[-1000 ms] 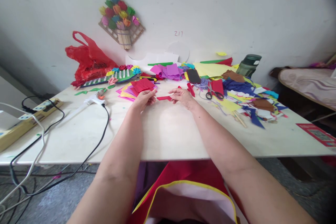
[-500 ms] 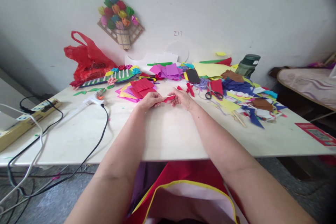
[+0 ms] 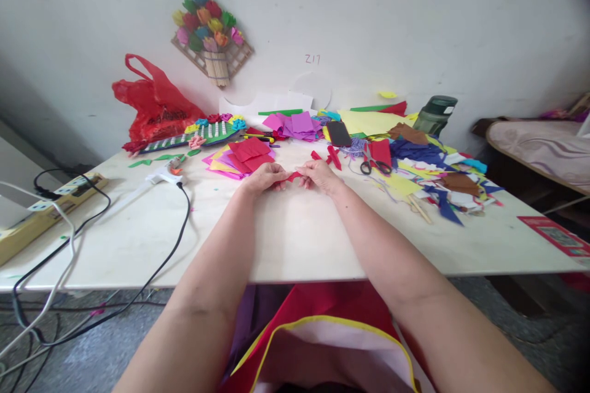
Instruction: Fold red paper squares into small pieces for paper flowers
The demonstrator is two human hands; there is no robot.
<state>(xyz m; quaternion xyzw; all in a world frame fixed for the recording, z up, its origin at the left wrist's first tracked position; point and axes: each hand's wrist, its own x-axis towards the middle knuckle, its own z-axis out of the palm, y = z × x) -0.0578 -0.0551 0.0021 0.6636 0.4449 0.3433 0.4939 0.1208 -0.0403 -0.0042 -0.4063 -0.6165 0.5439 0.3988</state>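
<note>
A small strip of red crepe paper [image 3: 294,177] is stretched between my two hands, just above the white table [image 3: 304,239]. My left hand [image 3: 268,178] pinches its left end, and my right hand [image 3: 319,175] pinches the right end; the fingers hide most of it. Beyond my right hand lie several rolled or folded red paper pieces [image 3: 334,158]. A stack of red, pink and yellow paper squares [image 3: 249,156] sits behind my left hand. Black-handled scissors [image 3: 375,166] rest to the right of my right hand.
Paper scraps [image 3: 454,184] spread over the right side, near a green bottle [image 3: 434,116] and a phone [image 3: 338,134]. At left are a white glue gun [image 3: 165,175] with a black cord, a power strip [image 3: 50,212] and a red plastic bag [image 3: 154,101].
My right hand's fingers have closed onto the right end of the red paper, covering more of it. My left hand has barely moved.
</note>
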